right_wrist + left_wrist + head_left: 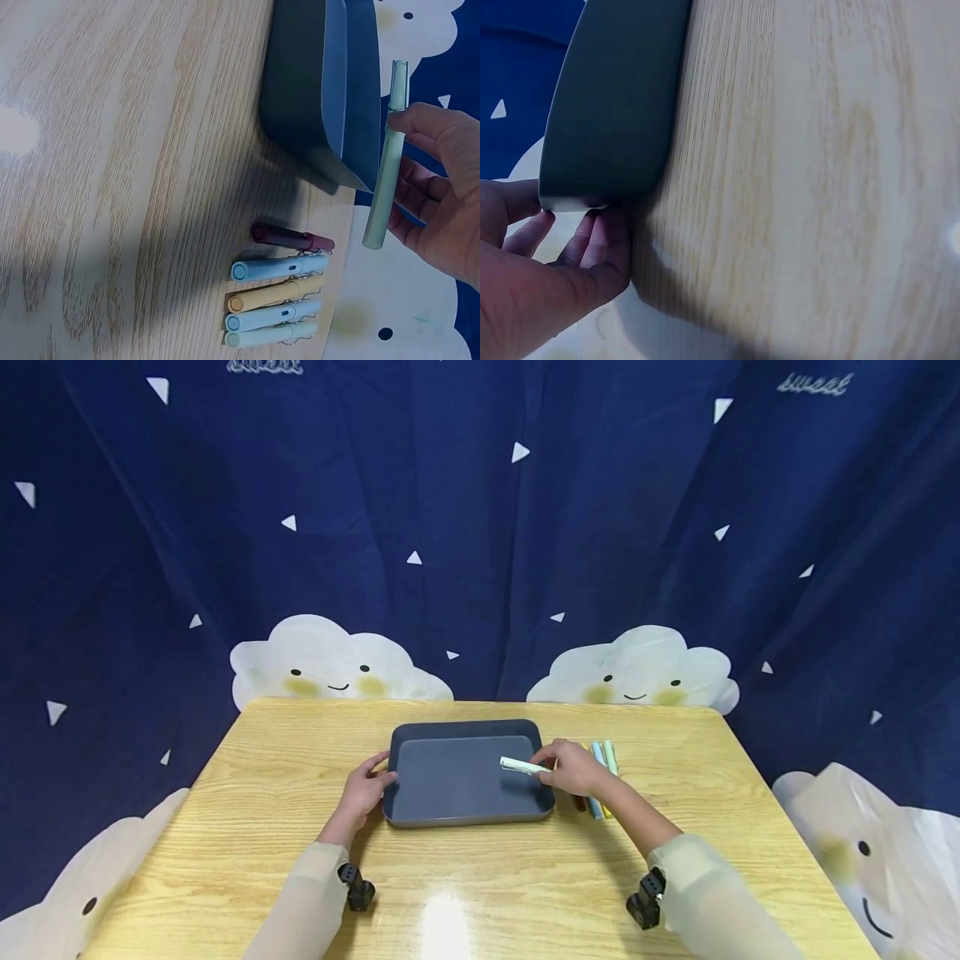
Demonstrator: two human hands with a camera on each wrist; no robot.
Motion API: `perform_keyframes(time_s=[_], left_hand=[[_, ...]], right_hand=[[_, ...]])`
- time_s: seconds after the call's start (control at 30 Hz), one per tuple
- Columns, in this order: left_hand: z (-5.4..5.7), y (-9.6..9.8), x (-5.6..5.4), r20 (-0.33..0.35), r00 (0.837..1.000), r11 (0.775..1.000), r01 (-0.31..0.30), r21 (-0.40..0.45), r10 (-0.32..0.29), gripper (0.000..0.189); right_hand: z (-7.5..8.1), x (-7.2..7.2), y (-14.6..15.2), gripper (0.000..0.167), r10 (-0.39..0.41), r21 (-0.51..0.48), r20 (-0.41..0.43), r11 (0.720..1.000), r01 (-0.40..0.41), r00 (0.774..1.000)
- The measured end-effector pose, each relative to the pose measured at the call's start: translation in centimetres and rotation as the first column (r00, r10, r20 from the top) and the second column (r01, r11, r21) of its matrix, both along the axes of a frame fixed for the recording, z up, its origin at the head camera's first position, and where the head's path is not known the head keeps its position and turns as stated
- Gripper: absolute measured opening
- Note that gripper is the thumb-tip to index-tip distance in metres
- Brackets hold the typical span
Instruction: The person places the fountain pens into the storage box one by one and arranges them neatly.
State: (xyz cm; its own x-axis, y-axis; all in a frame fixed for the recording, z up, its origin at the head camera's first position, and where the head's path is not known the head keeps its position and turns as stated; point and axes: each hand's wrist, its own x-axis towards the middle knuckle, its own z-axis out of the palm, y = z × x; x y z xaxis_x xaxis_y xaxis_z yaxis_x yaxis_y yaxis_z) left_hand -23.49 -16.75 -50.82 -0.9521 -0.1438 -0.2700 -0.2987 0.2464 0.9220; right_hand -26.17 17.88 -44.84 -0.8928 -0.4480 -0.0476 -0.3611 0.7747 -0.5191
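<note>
A pale green capped pen (521,766) is pinched between the thumb and fingers of my right hand (576,768), over the right end of a dark grey rectangular tray (457,781). In the right wrist view the whole pen (385,180) shows, its clip end up, beside the tray's wall (300,97). My left hand (362,793) grips the tray's left wall, thumb over the rim and fingers on the outside. Seen from the left wrist, that hand (551,277) holds the corner end of the tray (615,112).
Right of the tray, several capped pens lie side by side on the wooden table (300,743): a dark red pen (291,237), light blue ones, a yellow pen (276,293) and a pale green one (270,335). Behind the table hangs a dark blue curtain (465,527) with white clouds.
</note>
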Motion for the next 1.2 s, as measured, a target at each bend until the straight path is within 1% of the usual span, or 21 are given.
perform_keyframes(time_s=[0.23,0.27,0.47,0.57,0.67,0.9,0.97,1.07,1.2], left_hand=[[0.0,0.0,0.0,0.000,1.000,1.000,0.000,0.001,0.000,0.050],[0.0,0.0,0.0,0.000,1.000,1.000,0.001,0.001,-0.001,0.050],[0.1,0.0,0.1,0.000,1.000,1.000,0.001,-0.001,-0.001,0.050],[0.1,0.0,0.1,-0.002,1.000,1.000,0.001,-0.004,-0.001,0.050],[0.1,0.1,0.0,-0.001,1.000,1.000,-0.002,-0.006,0.002,0.050],[0.1,0.0,0.1,0.001,1.000,1.000,-0.006,-0.013,0.006,0.050],[0.1,0.0,0.1,0.001,1.000,1.000,-0.008,-0.012,0.008,0.050],[0.1,0.0,0.1,0.003,1.000,1.000,-0.010,-0.010,0.010,0.050],[-0.1,0.0,0.0,0.001,1.000,1.000,-0.011,-0.009,0.011,0.050]], right_hand=[[0.3,0.2,-0.8,0.020,0.032,0.020,0.008,0.999,-0.032,0.999],[0.4,0.3,-1.0,0.020,0.031,0.019,0.018,0.999,-0.031,0.999],[0.5,0.5,-1.9,0.020,0.053,0.013,0.016,0.999,-0.053,0.998],[0.5,0.5,-2.3,0.019,0.057,0.029,0.020,0.998,-0.058,0.998],[0.4,0.5,-2.7,0.018,0.082,0.040,0.018,0.996,-0.083,0.996],[0.4,0.8,-3.7,0.020,0.120,0.028,0.017,0.992,-0.120,0.993],[0.4,0.8,-3.9,0.020,0.134,0.035,0.001,0.990,-0.134,0.991],[0.3,1.0,-4.5,0.021,0.145,0.052,-0.010,0.988,-0.144,0.989],[0.1,1.4,-5.1,0.020,0.150,0.064,0.000,0.987,-0.150,0.989]])
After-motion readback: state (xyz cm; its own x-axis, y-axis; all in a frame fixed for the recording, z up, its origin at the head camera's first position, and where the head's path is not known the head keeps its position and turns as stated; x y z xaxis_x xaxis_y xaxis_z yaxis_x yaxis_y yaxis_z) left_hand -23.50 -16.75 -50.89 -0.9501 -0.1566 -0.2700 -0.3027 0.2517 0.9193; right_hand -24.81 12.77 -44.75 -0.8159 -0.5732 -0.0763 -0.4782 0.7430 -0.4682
